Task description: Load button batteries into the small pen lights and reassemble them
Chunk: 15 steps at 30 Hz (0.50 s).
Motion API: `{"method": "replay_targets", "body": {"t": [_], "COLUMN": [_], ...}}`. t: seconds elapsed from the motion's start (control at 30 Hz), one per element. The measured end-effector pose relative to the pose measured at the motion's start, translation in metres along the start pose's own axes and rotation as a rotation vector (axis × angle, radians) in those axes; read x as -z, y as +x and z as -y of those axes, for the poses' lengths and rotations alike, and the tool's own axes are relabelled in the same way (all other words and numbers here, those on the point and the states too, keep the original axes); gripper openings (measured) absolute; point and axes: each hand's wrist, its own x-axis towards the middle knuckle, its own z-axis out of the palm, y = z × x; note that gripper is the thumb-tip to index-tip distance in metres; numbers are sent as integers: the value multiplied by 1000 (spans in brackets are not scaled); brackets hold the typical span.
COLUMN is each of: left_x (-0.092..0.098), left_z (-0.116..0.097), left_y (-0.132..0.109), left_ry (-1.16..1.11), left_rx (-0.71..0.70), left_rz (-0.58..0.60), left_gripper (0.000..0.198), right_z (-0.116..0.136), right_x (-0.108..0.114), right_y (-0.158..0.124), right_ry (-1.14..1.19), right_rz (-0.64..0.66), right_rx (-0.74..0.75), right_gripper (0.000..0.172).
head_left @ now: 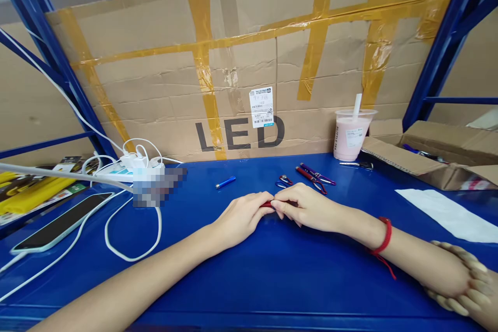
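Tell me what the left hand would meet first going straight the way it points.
Probably the right hand, directly ahead of the left hand, though the exact gap is unclear.

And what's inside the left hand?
The left hand holds a red thing; only a thin strip shows, next to the right hand. The rest is covered, so I can't tell what it is.

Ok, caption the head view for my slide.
Left hand pinches a small red object, right hand at its end, over a blue table; a pink drink stands beyond.
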Motion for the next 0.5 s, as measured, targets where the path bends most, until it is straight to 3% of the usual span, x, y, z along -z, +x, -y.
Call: {"method": "replay_targets", "body": {"t": [0.13, 0.5], "left_x": [0, -2], "left_z": [0, 1], "left_y": [0, 3], "left_ry": [-7, 24], "left_rx": [62, 62], "left_rz": [-19, -69], "left_gripper": [18, 27], "right_z": [-3, -12], "right_x": [-1, -1], "right_y": [1, 5], "right_ry": [27, 88], "right_rz": [0, 37], "right_rx": [-29, -64], "right_gripper": [42, 49]}}
